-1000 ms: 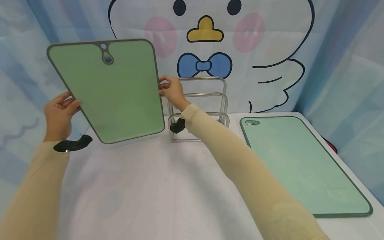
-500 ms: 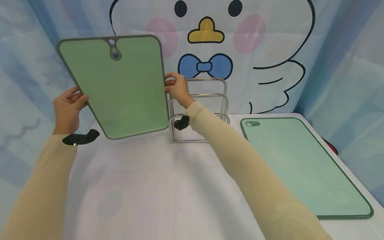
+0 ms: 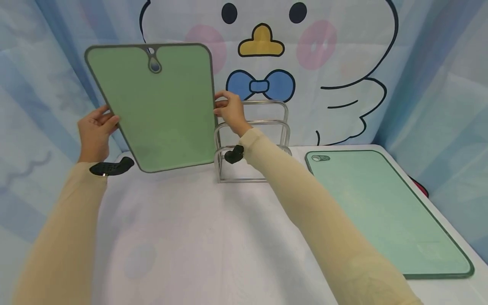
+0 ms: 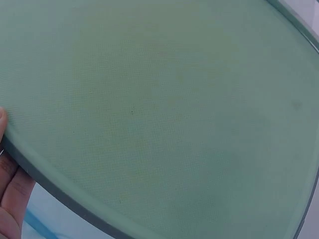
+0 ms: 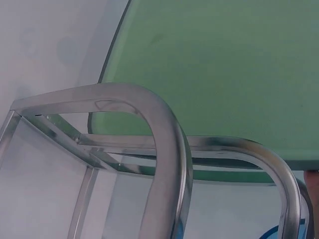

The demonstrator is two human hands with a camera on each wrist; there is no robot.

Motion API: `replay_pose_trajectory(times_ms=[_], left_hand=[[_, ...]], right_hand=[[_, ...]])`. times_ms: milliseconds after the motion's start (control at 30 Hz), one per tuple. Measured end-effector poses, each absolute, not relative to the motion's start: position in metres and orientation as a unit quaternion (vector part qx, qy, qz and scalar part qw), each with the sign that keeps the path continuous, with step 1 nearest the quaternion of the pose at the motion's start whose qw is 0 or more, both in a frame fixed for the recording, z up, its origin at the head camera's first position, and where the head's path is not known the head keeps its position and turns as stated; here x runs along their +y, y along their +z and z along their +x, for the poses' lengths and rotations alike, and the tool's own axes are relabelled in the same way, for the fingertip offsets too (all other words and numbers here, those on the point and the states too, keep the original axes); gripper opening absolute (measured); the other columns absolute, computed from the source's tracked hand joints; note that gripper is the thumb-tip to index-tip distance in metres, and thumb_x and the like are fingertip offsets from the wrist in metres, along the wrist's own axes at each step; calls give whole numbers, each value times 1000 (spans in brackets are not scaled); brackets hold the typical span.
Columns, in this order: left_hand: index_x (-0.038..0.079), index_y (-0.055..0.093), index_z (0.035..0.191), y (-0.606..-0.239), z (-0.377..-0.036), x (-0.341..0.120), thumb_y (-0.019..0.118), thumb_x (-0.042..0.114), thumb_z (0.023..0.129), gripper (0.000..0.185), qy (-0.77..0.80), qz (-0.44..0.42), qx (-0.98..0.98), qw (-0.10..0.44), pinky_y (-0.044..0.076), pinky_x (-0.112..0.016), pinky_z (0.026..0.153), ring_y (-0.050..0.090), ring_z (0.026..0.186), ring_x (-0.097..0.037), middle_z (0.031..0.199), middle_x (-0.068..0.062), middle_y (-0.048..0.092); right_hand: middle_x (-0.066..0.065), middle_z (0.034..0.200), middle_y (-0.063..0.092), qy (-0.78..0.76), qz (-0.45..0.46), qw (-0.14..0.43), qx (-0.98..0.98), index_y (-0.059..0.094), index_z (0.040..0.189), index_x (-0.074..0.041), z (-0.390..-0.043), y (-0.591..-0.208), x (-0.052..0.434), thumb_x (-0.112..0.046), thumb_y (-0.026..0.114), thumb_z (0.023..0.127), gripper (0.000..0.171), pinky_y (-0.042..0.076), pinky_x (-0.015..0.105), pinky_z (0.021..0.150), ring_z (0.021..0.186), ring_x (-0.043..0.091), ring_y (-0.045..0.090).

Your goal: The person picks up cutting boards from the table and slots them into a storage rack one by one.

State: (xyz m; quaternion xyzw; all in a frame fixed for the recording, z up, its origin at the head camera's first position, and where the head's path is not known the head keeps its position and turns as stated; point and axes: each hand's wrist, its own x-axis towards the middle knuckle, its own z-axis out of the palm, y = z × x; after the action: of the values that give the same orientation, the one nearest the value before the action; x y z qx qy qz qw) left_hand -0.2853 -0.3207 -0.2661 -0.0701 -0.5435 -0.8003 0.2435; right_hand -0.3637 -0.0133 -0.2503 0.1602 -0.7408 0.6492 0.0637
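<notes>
A green cutting board (image 3: 164, 110) with a dark grey rim is held upright off the table, its hole and teardrop cutout at the top. My left hand (image 3: 95, 131) pinches its left edge, thumb on the near face. On the opposite edge, my right hand (image 3: 231, 111) grips with bent fingers. Directly right of the board stands a metal rack (image 3: 285, 123) with several upright loops, partly behind my right hand and sleeve. In the right wrist view the board (image 5: 224, 74) overlaps the rack's loops (image 5: 169, 134). Green board surface (image 4: 164, 109) fills most of the left wrist view.
A larger pale green cutting board (image 3: 385, 212) with a dark green rim lies flat on the right of the white table (image 3: 183, 237). Behind the table hangs a curtain (image 3: 343, 51) printed with a cartoon bird. A small red and black item (image 3: 420, 187) shows past the table's right edge.
Both hands have moved the held cutting board rightward and slightly up, closer to the rack. The rack and the larger board have stayed put.
</notes>
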Motion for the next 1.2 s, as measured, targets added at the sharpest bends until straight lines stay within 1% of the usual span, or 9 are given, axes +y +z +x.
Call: replay_pose_trajectory(times_ms=[233,567,733,900,1200], left_hand=[[0,66,115,-261,-295,-316,68,-5,79,37,-796,-72,-545,251,55,-17,65,69,77,-10,81,-1,74],[-5,58,124,-254,-301,-306,69,-2,79,46,-772,-83,-573,261,54,-15,67,69,77,-8,81,1,74],[-5,59,123,-252,-303,-301,69,-2,79,45,-766,-90,-580,262,54,-15,67,70,75,-8,79,2,74],[-6,60,121,-253,-308,-295,67,-6,80,41,-778,-101,-568,250,54,-16,67,69,75,-9,78,0,74],[-10,52,127,-254,-318,-279,65,-5,83,47,-753,-87,-607,238,53,-14,65,68,73,-5,76,5,72]], right_hand=[[24,107,66,643,156,79,-746,60,113,1,-368,-249,-11,13,59,84,31,57,30,78,94,28,66],[23,108,66,647,139,88,-744,61,114,0,-374,-245,-4,13,60,83,33,57,30,78,95,26,66],[23,107,66,640,141,95,-750,61,114,0,-376,-242,1,13,59,84,33,57,29,78,94,25,66],[22,108,67,635,139,94,-754,61,114,0,-377,-241,10,12,60,84,32,56,29,79,94,25,66],[23,111,66,623,138,107,-762,60,116,0,-379,-240,30,10,60,85,32,56,31,82,100,28,65]])
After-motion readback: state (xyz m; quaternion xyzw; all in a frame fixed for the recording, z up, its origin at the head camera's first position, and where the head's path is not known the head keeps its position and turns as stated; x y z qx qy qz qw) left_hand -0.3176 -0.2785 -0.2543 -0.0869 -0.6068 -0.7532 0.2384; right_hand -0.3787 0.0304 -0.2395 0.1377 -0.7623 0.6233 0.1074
